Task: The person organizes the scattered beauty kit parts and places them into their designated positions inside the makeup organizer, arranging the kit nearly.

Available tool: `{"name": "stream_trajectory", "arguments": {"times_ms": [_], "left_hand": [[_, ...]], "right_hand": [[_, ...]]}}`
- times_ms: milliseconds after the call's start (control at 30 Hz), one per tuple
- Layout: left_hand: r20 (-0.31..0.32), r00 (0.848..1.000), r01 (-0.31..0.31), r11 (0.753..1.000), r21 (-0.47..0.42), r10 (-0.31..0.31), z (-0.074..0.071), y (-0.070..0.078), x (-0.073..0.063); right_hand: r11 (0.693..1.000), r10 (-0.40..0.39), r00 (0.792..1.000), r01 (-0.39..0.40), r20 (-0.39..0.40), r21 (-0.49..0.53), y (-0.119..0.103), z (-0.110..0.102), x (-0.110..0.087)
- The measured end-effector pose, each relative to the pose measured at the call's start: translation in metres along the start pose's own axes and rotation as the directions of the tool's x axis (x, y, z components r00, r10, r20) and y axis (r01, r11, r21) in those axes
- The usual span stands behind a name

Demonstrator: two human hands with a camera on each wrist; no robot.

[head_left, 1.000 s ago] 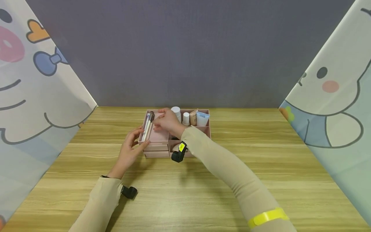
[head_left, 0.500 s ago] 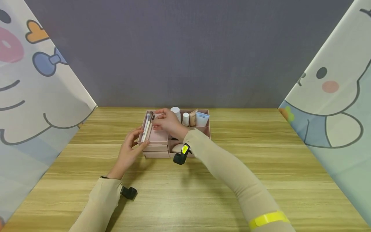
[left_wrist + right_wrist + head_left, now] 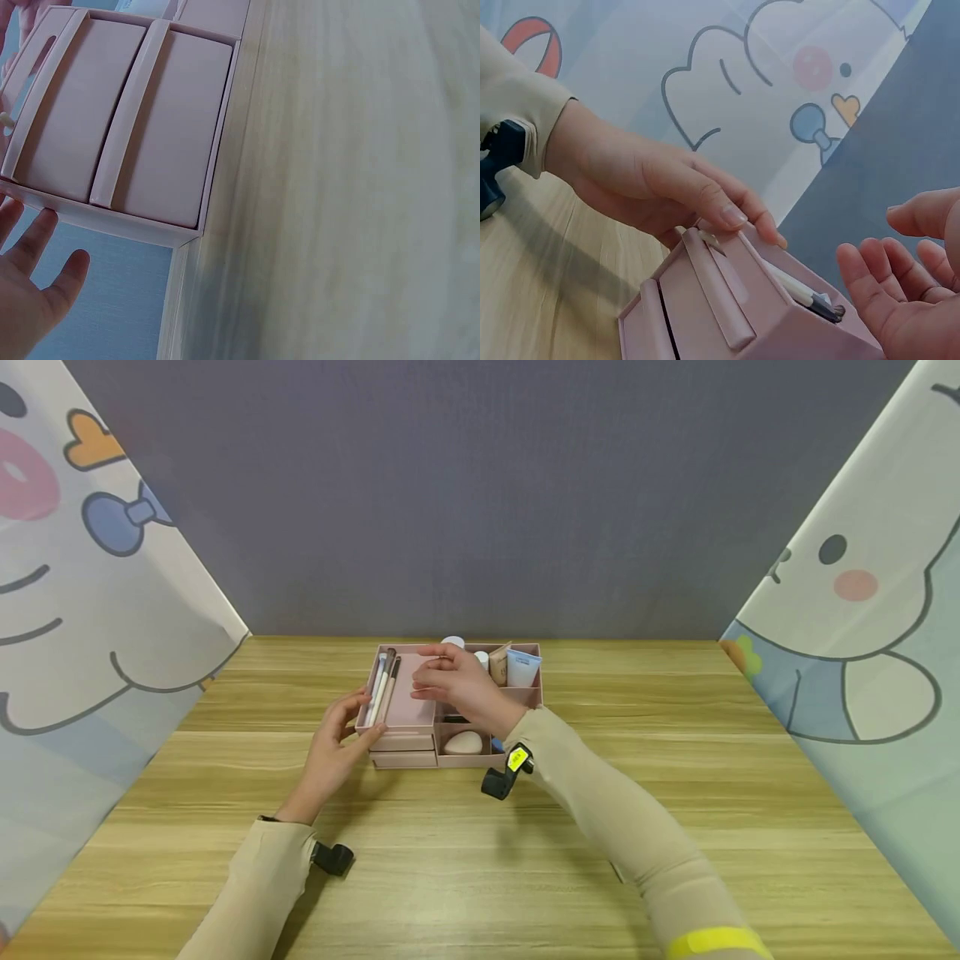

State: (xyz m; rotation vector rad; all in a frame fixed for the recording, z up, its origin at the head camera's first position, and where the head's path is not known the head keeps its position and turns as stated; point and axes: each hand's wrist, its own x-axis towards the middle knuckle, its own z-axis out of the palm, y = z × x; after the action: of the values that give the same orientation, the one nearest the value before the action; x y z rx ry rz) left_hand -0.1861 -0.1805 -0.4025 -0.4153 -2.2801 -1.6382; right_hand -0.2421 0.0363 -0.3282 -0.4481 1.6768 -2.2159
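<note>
A pink desktop organizer (image 3: 405,742) stands on the table, with two drawers (image 3: 161,127) facing front in the left wrist view. In its top left tray several makeup brushes (image 3: 383,694) lie side by side along the left wall. My left hand (image 3: 335,745) rests against the organizer's front left corner, thumb by the front rim and fingers along the left side. My right hand (image 3: 468,690) hovers above the organizer's middle, right of the brushes; its fingers are loosely bent and hold nothing. It partly hides the white-capped bottles behind it.
A tan tube (image 3: 498,665) and a pale blue tube (image 3: 522,668) stand in the organizer's back right compartment. A beige makeup sponge (image 3: 463,742) lies in a front compartment. A grey wall (image 3: 480,527) rises behind the wooden table (image 3: 637,735).
My right hand has let go of the dark-tipped brush by the others and moved right and slightly toward me. The left hand stays at the corner.
</note>
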Motion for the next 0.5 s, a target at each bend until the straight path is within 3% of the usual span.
{"name": "stream_trajectory", "arguments": {"times_ms": [500], "left_hand": [[-0.001, 1.0, -0.004, 1.0, 0.002, 0.004, -0.001, 0.0, 0.0]], "right_hand": [[1.0, 0.015, 1.0, -0.015, 0.019, -0.019, -0.004, -0.035, -0.032]]}}
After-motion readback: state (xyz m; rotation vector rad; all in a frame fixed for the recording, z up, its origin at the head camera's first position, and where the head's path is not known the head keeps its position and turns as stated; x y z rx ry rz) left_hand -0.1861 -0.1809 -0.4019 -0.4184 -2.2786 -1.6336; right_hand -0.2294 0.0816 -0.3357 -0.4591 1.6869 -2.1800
